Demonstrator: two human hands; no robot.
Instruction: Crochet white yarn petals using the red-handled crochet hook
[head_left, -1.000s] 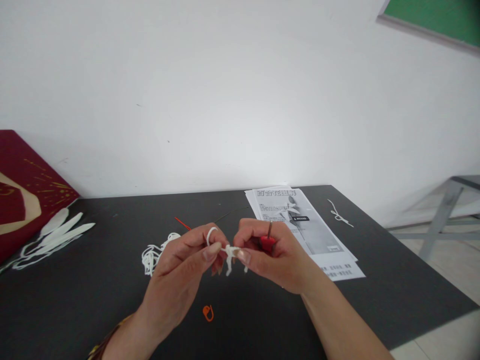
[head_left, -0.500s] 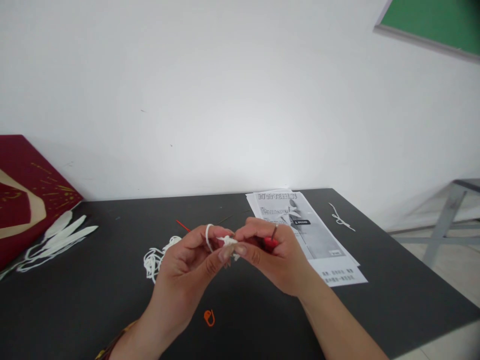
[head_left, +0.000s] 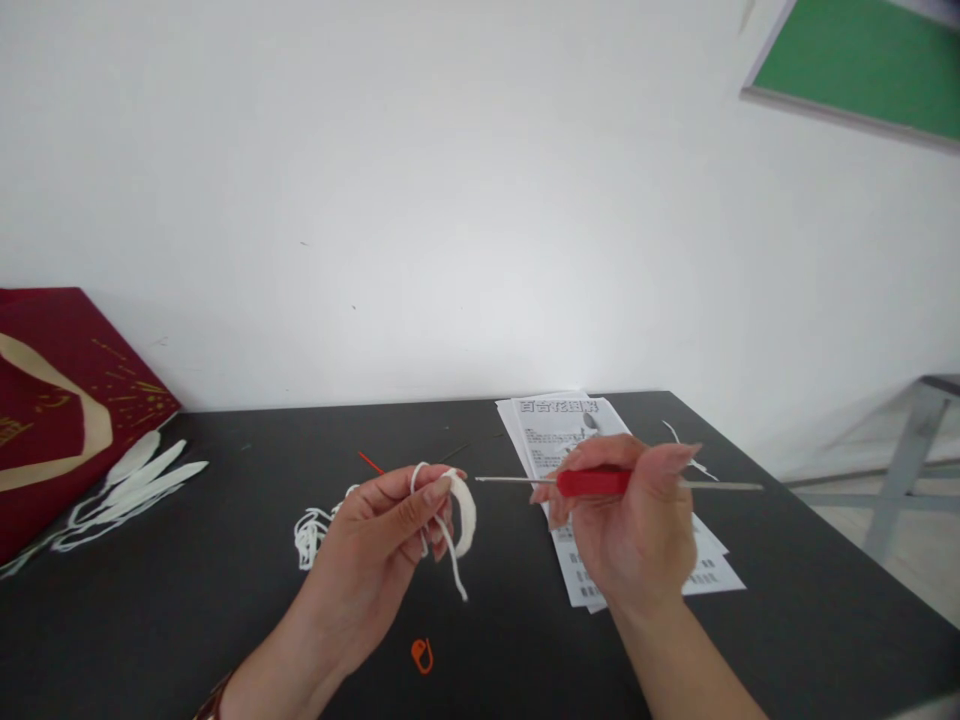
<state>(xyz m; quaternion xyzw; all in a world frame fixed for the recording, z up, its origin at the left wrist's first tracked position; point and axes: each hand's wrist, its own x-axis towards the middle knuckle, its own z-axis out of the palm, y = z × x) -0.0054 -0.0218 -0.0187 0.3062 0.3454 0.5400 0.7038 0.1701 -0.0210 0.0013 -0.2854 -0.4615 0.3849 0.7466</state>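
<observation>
My left hand (head_left: pixel 390 535) is closed, pinching a small white crocheted piece (head_left: pixel 465 515) with white yarn looped over the forefinger and a tail hanging down. The yarn runs back to a loose white pile (head_left: pixel 311 530) on the black table (head_left: pixel 187 620). My right hand (head_left: pixel 637 520) is closed on a crochet hook (head_left: pixel 600 483) with a red grip, held level above the table. Its metal tip points left toward the white piece, a short gap away.
Printed instruction sheets (head_left: pixel 570 430) lie under my right hand. An orange stitch marker (head_left: pixel 421 655) sits near the front. White crocheted petals (head_left: pixel 135 475) and a dark red box (head_left: pixel 52 400) are at the far left. A yarn scrap (head_left: pixel 697 462) lies far right.
My hands have come apart. The right hand drew the hook out to the right and turned it level; the left hand kept the white piece, which now hangs free.
</observation>
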